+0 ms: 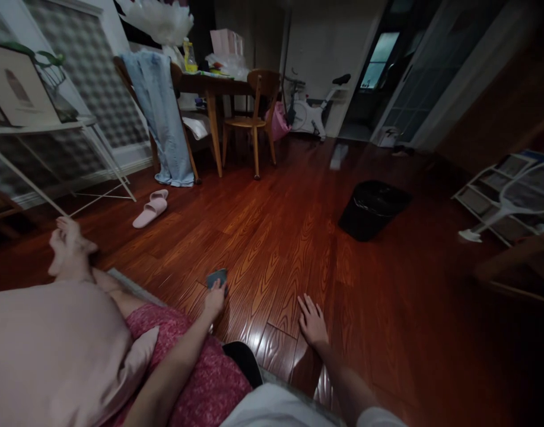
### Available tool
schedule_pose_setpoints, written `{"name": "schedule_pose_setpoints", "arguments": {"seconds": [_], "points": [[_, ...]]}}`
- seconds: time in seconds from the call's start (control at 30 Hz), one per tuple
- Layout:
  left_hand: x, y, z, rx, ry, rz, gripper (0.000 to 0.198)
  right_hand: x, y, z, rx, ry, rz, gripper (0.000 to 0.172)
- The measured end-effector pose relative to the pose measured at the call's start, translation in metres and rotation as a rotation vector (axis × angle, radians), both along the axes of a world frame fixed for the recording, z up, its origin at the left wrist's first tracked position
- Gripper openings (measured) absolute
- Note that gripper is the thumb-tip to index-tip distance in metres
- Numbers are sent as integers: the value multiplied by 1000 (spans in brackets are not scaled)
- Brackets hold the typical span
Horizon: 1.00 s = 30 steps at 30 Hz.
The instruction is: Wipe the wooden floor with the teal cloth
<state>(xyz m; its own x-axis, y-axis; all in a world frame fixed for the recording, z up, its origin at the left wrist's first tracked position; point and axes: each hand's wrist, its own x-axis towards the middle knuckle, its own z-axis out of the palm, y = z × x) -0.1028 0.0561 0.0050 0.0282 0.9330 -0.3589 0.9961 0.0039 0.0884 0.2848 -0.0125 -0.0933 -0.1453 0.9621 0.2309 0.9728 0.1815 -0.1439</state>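
My left hand (pixel 215 298) reaches out past the pink patterned clothing (pixel 200 373), its fingers closed on the near edge of a small flat blue-grey rectangular thing (pixel 216 277). The frame does not show exactly what that thing is. To the right, my right hand (pixel 313 322) holds nothing, palm down with its fingers spread, over the reddish wood floor (pixel 263 249). Whether it touches the boards I cannot tell. A large pale pink pillow (pixel 53 350) lies over the legs at the lower left, with bare feet (pixel 69 246) beyond it.
A black bin (pixel 372 209) stands on the floor ahead to the right. Pink slippers (pixel 150 212) lie ahead to the left. Farther back are a wooden chair (pixel 255 121), jeans (pixel 158 112) draped over another chair, and a white exercise bike (pixel 311 115). At right is a white shelf (pixel 489 190).
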Motion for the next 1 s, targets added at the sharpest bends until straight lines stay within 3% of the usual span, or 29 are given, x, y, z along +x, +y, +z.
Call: {"name": "schedule_pose_setpoints", "arguments": {"seconds": [0.1,0.17,0.43,0.53,0.67,0.87,1.0], "points": [[-12,-3,2,-4,106,134,64,0,0,-1,-1,4,-2,67],[-5,-9,1,-15,133,132,59,0,0,0,-1,3,-2,66],[85,-42,-10,-65,-39,-255,62,-1,-1,5,-6,-8,-12,67],[97,-43,-8,-74,-87,-327,67,-1,-1,5,-8,-12,-12,66],[72,-27,1,-65,-61,-269,70,-1,-1,5,-13,-15,-15,65],[7,-7,11,-26,93,13,67,-2,-1,5,-12,-8,-16,66],[7,-15,9,-53,131,38,62,-3,-1,5,3,-4,-14,67]]}}
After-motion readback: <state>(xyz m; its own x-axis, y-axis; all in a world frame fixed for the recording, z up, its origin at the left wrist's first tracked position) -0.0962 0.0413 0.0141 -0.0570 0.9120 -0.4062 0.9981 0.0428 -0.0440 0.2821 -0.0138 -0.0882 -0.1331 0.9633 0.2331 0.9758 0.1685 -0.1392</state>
